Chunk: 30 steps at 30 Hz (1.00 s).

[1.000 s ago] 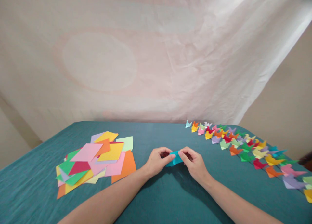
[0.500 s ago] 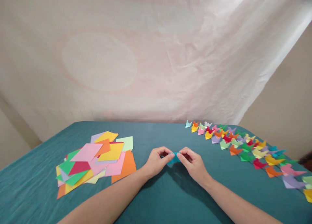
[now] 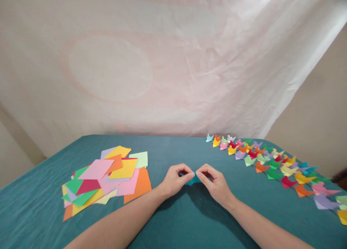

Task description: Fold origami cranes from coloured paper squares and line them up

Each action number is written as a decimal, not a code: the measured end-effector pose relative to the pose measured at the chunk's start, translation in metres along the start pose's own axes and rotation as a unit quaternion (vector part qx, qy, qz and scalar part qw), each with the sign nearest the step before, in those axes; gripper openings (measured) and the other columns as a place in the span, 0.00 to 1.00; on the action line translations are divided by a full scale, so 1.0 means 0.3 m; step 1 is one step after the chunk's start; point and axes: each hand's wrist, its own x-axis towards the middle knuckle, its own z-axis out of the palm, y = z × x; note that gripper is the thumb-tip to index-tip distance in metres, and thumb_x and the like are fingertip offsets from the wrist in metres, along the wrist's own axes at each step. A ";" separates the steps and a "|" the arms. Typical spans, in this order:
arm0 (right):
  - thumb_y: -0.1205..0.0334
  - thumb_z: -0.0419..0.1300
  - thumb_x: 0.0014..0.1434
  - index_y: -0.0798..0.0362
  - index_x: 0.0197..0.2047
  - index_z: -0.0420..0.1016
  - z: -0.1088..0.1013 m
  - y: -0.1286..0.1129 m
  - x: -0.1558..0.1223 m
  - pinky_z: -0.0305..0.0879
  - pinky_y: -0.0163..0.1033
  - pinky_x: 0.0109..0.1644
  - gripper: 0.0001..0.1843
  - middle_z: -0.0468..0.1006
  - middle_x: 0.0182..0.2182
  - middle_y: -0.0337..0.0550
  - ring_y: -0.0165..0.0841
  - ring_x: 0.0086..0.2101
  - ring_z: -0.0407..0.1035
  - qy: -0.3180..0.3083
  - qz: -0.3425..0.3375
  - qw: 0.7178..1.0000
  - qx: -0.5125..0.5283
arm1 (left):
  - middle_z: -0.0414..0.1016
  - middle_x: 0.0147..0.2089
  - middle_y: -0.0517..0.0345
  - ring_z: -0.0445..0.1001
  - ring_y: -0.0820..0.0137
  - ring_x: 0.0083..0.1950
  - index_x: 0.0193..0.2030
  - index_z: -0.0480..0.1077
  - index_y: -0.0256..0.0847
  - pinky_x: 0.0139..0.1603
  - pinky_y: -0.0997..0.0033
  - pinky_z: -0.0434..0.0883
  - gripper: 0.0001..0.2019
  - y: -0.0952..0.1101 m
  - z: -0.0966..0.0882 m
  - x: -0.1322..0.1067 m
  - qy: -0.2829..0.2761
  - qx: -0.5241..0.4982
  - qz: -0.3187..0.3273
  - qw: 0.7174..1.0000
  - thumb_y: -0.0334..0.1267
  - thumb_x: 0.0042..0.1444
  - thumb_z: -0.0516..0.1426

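Note:
Between my fingertips is a small folded piece of blue paper [image 3: 193, 180], held just above the dark green tablecloth. My left hand [image 3: 177, 178] pinches its left side between thumb and forefinger. On the other side, my right hand [image 3: 213, 180] grips it the same way, with the two hands' fingertips nearly meeting. Much of the paper is covered by my fingers, so its exact folded shape cannot be made out.
A loose pile of coloured paper squares [image 3: 97, 169] lies on the left of the tablecloth [image 3: 168, 227]. Rows of small folded paper birds [image 3: 261, 166] in many colours run along the right side. A pale cloth [image 3: 173, 79] hangs behind the table.
My fingertips have drawn closer together at the top of the blue paper. Less of it shows between them, and more shows below.

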 end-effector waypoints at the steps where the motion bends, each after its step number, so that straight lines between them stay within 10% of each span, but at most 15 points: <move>1: 0.57 0.55 0.59 0.54 0.31 0.72 0.000 0.000 0.000 0.60 0.35 0.35 0.11 0.70 0.28 0.40 0.31 0.30 0.65 -0.002 -0.002 1.000 0.001 | 0.73 0.31 0.55 0.68 0.72 0.34 0.31 0.72 0.34 0.37 0.73 0.64 0.10 0.000 0.000 0.000 0.000 0.001 0.000 1.000 0.41 0.54 0.58; 30: 0.53 0.53 0.59 0.54 0.26 0.68 0.011 0.044 0.014 0.54 0.33 0.27 0.15 0.63 0.20 0.34 0.27 0.23 0.55 -0.055 0.068 0.996 -0.006 | 0.69 0.24 0.60 0.64 0.77 0.25 0.27 0.70 0.33 0.28 0.77 0.61 0.17 -0.018 -0.001 0.023 0.070 -0.137 -0.097 0.983 0.49 0.45 0.63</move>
